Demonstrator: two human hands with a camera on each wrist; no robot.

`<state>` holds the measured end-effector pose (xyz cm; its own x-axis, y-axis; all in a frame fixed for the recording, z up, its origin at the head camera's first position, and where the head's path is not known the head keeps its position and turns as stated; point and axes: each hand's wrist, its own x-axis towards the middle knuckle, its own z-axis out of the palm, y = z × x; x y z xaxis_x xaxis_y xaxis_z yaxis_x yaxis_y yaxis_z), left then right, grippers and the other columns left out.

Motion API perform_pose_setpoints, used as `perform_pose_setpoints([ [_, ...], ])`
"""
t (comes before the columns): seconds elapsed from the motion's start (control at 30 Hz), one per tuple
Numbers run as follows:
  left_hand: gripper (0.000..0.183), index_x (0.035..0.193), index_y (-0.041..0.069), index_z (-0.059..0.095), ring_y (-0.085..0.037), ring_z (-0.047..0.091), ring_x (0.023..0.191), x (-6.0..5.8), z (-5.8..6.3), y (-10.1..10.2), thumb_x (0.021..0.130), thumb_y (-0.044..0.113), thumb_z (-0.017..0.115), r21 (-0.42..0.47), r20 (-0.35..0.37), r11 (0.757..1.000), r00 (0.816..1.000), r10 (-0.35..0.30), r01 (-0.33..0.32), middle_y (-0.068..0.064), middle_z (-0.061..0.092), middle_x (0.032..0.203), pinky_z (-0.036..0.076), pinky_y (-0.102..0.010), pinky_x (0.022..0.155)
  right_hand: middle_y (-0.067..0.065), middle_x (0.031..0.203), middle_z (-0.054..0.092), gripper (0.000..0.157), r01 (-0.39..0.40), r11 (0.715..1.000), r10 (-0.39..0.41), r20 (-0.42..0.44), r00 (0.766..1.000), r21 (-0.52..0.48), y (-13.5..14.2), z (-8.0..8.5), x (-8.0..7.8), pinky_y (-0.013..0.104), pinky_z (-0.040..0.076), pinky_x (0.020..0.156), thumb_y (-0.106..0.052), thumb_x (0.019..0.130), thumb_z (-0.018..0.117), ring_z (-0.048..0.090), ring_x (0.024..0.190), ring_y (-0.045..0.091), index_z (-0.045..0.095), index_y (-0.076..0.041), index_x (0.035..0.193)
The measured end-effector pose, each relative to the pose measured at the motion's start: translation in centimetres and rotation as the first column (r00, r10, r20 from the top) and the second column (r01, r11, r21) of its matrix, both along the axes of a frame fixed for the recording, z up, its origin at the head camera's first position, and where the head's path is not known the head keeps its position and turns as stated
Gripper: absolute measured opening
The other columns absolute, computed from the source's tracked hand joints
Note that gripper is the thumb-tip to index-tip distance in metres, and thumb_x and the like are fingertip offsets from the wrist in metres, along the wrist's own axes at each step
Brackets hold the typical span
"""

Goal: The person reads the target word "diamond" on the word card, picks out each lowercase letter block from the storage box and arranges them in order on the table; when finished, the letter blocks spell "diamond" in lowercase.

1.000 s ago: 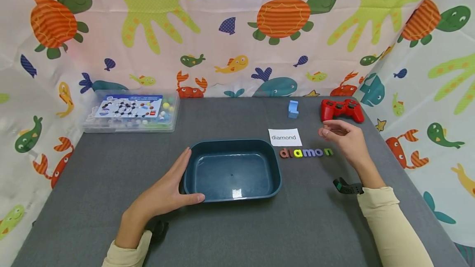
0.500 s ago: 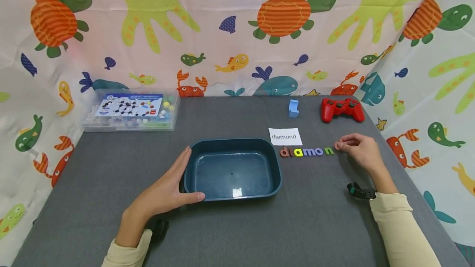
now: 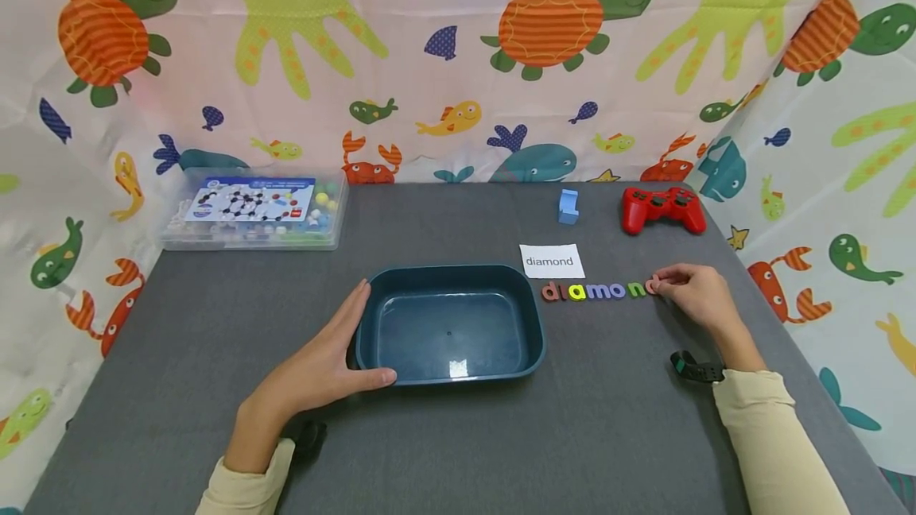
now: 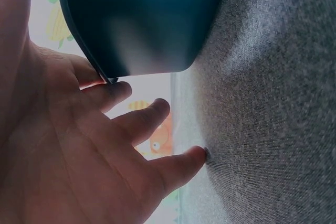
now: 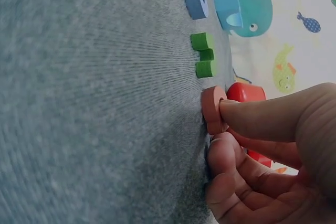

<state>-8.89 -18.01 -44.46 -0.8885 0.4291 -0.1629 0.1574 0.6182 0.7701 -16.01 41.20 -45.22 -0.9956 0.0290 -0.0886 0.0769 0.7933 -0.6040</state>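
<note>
A dark blue plastic tray (image 3: 449,381) stands on the grey tabletop. My left hand (image 3: 315,376) rests against its left end, thumb along the front rim and straight fingers at the side; in the left wrist view the fingers (image 4: 142,121) are spread beside the tray wall (image 4: 147,40). With my right hand (image 3: 700,300) I pinch a pinkish-red toy letter d (image 5: 212,109) between thumb and fingers, low at the tabletop. It sits just right of the green letter n (image 3: 636,290), ending a row of coloured letters. Above the row lies a white card (image 3: 553,261) printed "diamond".
A clear box (image 3: 250,237) of molecule-model pieces is at the back left. A small light-blue block (image 3: 568,207) and a red game controller (image 3: 663,211) lie at the back right. A curtain (image 3: 444,78) with sea animals hangs behind the table.
My right hand has come down from near the controller and set the pinkish-red letter beside the green n, shifting slightly left at the last. My left hand stays at the tray.
</note>
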Motion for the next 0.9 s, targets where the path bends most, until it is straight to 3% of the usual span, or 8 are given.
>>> perform_pose_setpoints([
  [0.47,0.126,0.173,0.025,-0.006,-0.040,0.009,0.162,0.07,0.08,0.05,0.090,0.056,0.083,-0.010,0.007,1.000,1.000,0.002,-0.002,-0.004,-0.006,0.180,0.023,-0.076,0.118,0.018,0.110,0.078,0.036,0.006,1.000,-0.006,-0.017,1.000,-0.006,0.01,-0.22,0.33,0.025,0.047,0.069,-0.026,0.104,0.074,0.061,0.088,0.013,0.076,0.006,0.122],
  [0.7,0.126,0.173,0.024,-0.006,-0.040,0.009,0.162,0.11,0.06,-0.06,0.090,0.055,0.083,0.002,0.002,1.000,1.000,-0.002,0.002,-0.004,-0.006,0.180,0.022,-0.076,0.119,0.019,0.111,0.077,0.033,0.031,1.000,-0.031,-0.015,0.999,-0.006,-0.35,-0.23,0.60,0.028,0.047,0.071,-0.023,0.105,0.072,0.060,0.093,0.022,0.076,0.005,0.121],
  [0.9,0.126,0.173,0.024,-0.007,-0.039,0.008,0.162,0.01,0.13,0.02,0.090,0.055,0.083,-0.002,0.011,1.000,1.000,-0.003,0.003,-0.003,-0.007,0.179,0.022,-0.076,0.119,0.021,0.113,0.076,0.039,0.056,0.998,-0.056,-0.015,0.998,-0.016,-0.46,-0.11,0.77,0.028,0.047,0.069,-0.030,0.107,0.068,0.059,0.094,0.026,0.076,0.005,0.123],
])
